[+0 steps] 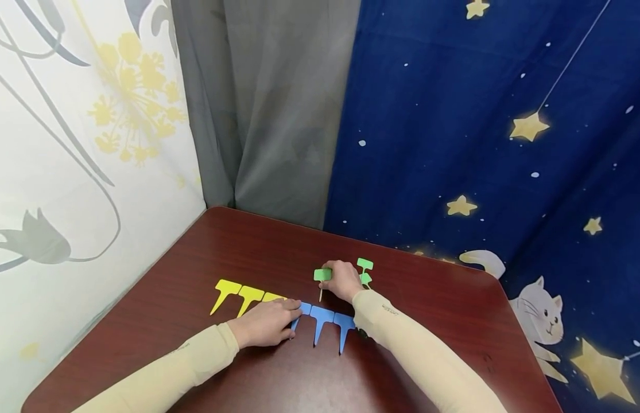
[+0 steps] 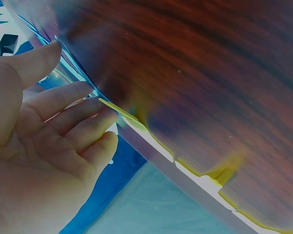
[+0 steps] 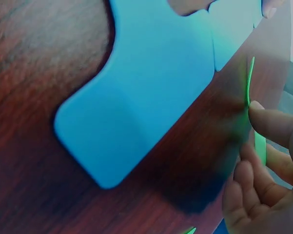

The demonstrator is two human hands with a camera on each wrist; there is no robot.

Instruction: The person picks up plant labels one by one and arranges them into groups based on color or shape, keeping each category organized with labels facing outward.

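Note:
A green T-shaped plant label (image 1: 322, 275) is pinched between the thumb and fingers of my right hand (image 1: 344, 282), its thin stem pointing toward me. In the right wrist view the label's green edge (image 3: 250, 80) shows at the thumb tip. My left hand (image 1: 267, 324) rests on the row of labels, fingers extended over the place where yellow meets blue. Yellow labels (image 1: 251, 294) lie to its left, the third partly hidden by the hand. Blue labels (image 1: 322, 315) continue the row to its right, and my right sleeve reaches close to the last one.
Two more green labels (image 1: 365, 264) lie beyond my right hand, one partly covered by it. The dark red wooden table (image 1: 268, 241) backs onto a grey curtain (image 1: 283, 115) and a blue star-patterned curtain (image 1: 428, 143). A white patterned curtain (image 1: 144, 229) borders the left side.

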